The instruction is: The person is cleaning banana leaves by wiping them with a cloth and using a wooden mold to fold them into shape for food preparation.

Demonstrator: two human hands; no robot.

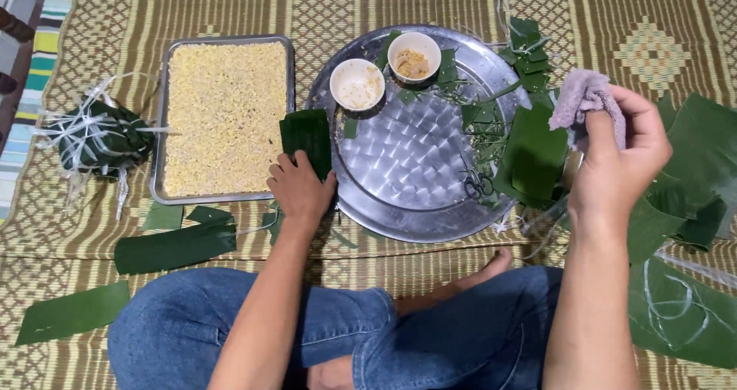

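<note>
Blue-jeaned crossed legs are resting nearest on the woven mat, while farther off a rectangular tray is holding yellow crumbly filling and a round metal platter is carrying two small white bowls with residue, scissors and leaf scraps. Left hand is pressing a folded green leaf piece beside the platter's left edge, fingers together and flat; right hand is pinching a greyish cloth at the right, above cut leaves. Leaf-wrapped bundles tied with pale strips are sitting far left.

We cannot see the jar fully behind our right hand. The big leaf runs past the right edge.
</note>
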